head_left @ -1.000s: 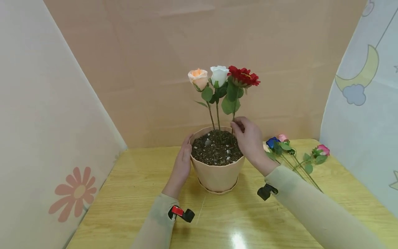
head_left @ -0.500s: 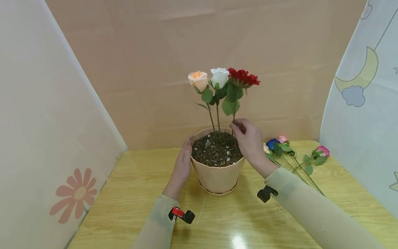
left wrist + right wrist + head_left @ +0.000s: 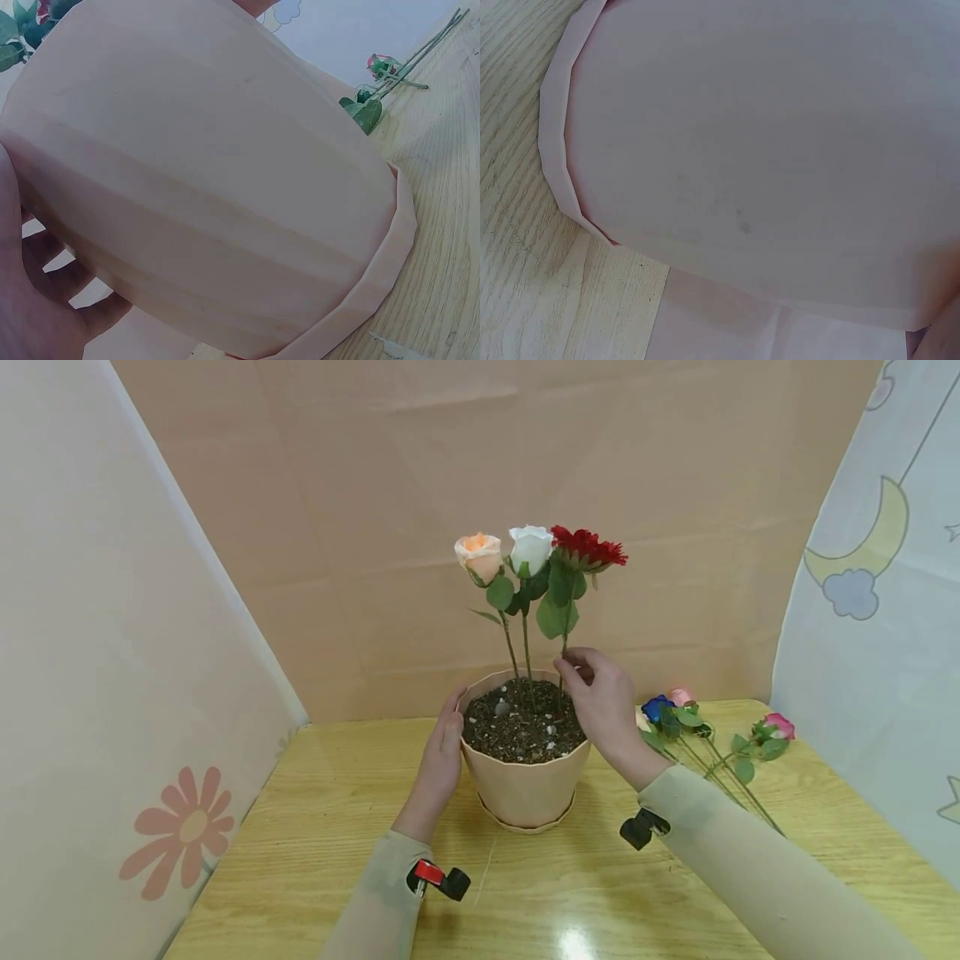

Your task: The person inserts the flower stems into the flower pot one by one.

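A pale peach flowerpot full of dark soil stands upright on its saucer. My left hand lies against the pot's left side near the rim; in the left wrist view its fingers extend along the pot wall. At the pot's right, my right hand pinches the stem of a red flower between thumb and fingers, just above the soil. A peach rose and a white rose stand in the soil to its left. Pot wall nearly fills the right wrist view.
Several loose stems lie on the wooden table at the right, among them a blue rose and a pink rose. A tan cloth backdrop rises behind the table, with printed panels at both sides.
The head view shifts slightly, so everything sits a little lower in it. The red flower's yellow centre no longer shows. Both hands keep their places on the pot and the stem.
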The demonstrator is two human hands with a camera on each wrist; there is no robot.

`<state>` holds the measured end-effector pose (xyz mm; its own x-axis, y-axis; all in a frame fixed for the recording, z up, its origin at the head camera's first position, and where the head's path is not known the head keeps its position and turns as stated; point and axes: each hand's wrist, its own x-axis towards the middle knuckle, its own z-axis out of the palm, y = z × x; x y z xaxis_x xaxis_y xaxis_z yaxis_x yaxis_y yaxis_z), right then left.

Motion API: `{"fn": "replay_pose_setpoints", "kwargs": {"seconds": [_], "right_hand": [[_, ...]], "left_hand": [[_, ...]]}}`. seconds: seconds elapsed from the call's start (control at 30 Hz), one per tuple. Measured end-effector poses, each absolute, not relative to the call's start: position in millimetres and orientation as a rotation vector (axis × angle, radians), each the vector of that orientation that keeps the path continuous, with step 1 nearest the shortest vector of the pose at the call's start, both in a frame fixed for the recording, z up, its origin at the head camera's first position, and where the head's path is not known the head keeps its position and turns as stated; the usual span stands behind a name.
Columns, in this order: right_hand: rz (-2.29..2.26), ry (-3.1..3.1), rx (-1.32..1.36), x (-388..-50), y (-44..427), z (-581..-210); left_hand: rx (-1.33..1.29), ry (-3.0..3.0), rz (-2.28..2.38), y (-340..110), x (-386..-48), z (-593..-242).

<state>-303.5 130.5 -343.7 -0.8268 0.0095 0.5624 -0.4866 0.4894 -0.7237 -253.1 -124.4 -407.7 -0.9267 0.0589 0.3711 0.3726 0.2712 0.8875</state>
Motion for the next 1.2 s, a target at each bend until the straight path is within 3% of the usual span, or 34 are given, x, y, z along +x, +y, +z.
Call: {"fn": "replay_pose_setpoints", "kwargs": {"seconds": [0.43, 1.2], "right_hand": [[1.399, -2.277, 0.36, -298.9, 142.5, -341.1], [1.198, -2.309, 0.262, -270.5, 248.0, -321.4]], "left_hand": [[-0.355, -2.295, -1.721, -123.5, -250.8, -410.4], [-0.383, -2.299, -1.682, -124.9, -253.9, -406.6]]}}
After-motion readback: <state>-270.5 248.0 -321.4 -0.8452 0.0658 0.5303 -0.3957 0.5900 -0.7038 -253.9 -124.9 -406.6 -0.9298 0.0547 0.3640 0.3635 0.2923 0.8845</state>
